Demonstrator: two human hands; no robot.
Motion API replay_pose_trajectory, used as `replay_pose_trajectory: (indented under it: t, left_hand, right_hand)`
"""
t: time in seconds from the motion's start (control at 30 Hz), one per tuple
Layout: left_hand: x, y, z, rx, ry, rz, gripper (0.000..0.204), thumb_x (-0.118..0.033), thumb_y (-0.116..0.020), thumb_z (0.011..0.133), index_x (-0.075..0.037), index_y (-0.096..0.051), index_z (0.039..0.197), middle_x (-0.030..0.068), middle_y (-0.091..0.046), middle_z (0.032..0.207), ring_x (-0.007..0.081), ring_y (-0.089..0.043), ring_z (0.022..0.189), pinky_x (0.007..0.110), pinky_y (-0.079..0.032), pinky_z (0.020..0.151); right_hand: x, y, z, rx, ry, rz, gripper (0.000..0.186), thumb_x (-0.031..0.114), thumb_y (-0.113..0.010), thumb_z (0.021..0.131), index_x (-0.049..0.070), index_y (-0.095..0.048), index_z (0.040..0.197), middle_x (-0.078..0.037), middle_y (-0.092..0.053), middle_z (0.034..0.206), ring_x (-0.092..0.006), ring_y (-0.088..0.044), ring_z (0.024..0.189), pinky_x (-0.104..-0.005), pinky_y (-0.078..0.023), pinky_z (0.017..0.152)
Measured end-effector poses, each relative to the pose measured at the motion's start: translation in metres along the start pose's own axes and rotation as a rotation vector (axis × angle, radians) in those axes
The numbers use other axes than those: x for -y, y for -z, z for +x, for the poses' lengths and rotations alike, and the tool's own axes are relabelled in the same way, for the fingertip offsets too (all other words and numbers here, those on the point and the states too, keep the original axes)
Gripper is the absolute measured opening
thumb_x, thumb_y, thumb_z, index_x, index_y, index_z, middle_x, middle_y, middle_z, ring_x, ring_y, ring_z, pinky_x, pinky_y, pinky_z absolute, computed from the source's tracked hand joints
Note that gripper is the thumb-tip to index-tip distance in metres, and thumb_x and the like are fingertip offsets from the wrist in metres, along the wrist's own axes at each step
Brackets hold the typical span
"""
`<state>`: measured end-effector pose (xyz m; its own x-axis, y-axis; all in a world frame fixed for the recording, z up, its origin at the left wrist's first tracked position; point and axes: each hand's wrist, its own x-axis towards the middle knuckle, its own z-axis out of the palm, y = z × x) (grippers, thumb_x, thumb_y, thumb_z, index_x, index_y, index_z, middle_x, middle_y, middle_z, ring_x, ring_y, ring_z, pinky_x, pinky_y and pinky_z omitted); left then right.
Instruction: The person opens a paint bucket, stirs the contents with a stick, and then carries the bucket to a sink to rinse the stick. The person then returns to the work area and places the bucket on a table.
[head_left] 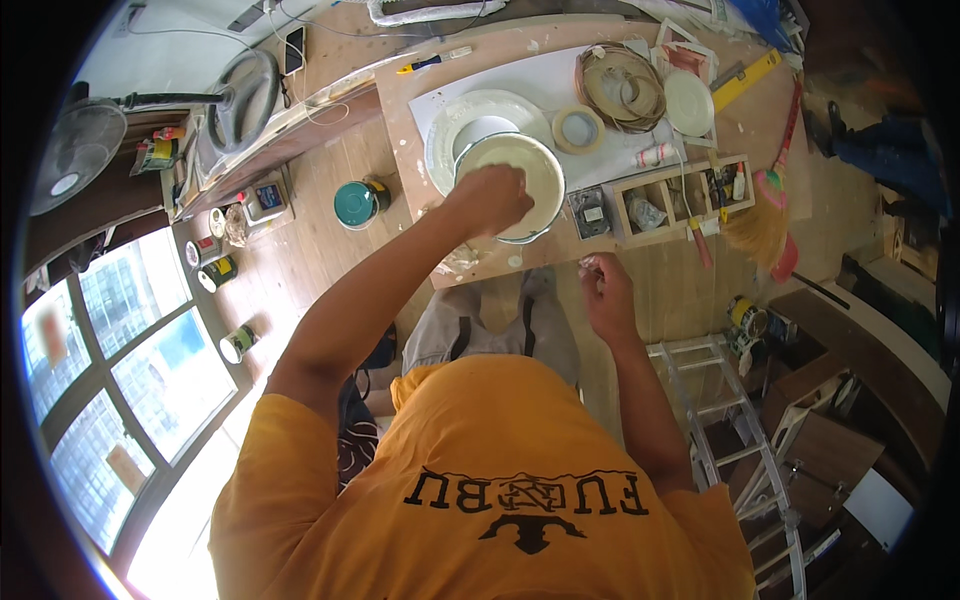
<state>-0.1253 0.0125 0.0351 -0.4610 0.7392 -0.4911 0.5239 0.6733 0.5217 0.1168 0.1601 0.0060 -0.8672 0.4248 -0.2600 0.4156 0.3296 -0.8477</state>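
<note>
My left hand (497,200) is closed over the mouth of a round bucket (548,165) with pale cream stuff inside. Whatever it grips, if anything, is hidden beneath the fist. The bucket stands at the near part of a wooden work board (400,130) and overlaps a wide white ring-shaped dish (440,140). By the board's near edge, my right hand (606,292) has its fingers curled in, with whitish smears at the tips; I cannot make out anything in them. A crumpled pale rag (460,262) lies beside the bucket, under my left forearm.
Right of the bucket are a black box (592,215), a divided wooden tray (625,210), a tape roll (578,130) and a coil of edging strip (615,85). A green-lidded can (358,204) stands on the floor at left. A broom (752,232) and ladder (735,405) are at right.
</note>
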Motion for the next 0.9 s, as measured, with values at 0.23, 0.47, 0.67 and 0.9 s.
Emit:
replay_pose_trajectory:
  t: [0.23, 0.47, 0.67, 0.9]
  left_hand:
    - [-0.013, -0.076, -0.072, 0.07, -0.006, -0.126, 0.016, -0.013, -0.055, 0.094, 0.0, -0.063, 0.093, 0.0236, -0.067, 0.089, 0.0413, -0.067, 0.09, 0.05, -0.053, 0.08]
    - [0.02, -0.159, -0.072, -0.152, 0.208, -0.354, 0.012, -0.008, -0.059, 0.091, 0.001, -0.066, 0.092, 0.0207, -0.071, 0.091, 0.0384, -0.07, 0.085, 0.047, -0.055, 0.076]
    - [0.045, -0.156, -0.09, -0.413, 0.384, -0.66, 0.015, -0.002, -0.063, 0.086, -0.003, -0.071, 0.099, 0.0131, -0.074, 0.091, 0.0264, -0.072, 0.076, 0.036, -0.057, 0.072]
    - [0.051, -0.074, -0.117, -0.55, 0.356, -0.566, 0.013, -0.007, -0.065, 0.091, -0.002, -0.071, 0.101, 0.0128, -0.073, 0.087, 0.0241, -0.07, 0.07, 0.035, -0.056, 0.067]
  right_hand:
    - [0.013, 0.006, 0.023, 0.026, 0.128, 0.021, 0.014, 0.0, -0.063, 0.09, -0.002, -0.059, 0.103, -0.016, -0.063, 0.1, -0.028, -0.065, 0.084, -0.0349, -0.052, 0.073]
    - [0.044, 0.006, 0.067, 0.185, 0.19, -0.105, 0.018, 0.001, -0.063, 0.089, -0.002, -0.058, 0.107, -0.016, -0.061, 0.104, -0.032, -0.064, 0.089, -0.0379, -0.055, 0.073]
    - [0.036, 0.005, 0.057, 0.214, 0.074, -0.143, 0.019, 0.001, -0.063, 0.09, -0.002, -0.057, 0.108, -0.015, -0.061, 0.104, -0.029, -0.066, 0.09, -0.0358, -0.055, 0.074]
    - [0.013, 0.009, 0.035, 0.137, -0.006, -0.083, 0.015, 0.0, -0.063, 0.09, -0.001, -0.057, 0.104, -0.014, -0.061, 0.102, -0.0263, -0.066, 0.087, -0.035, -0.054, 0.072]
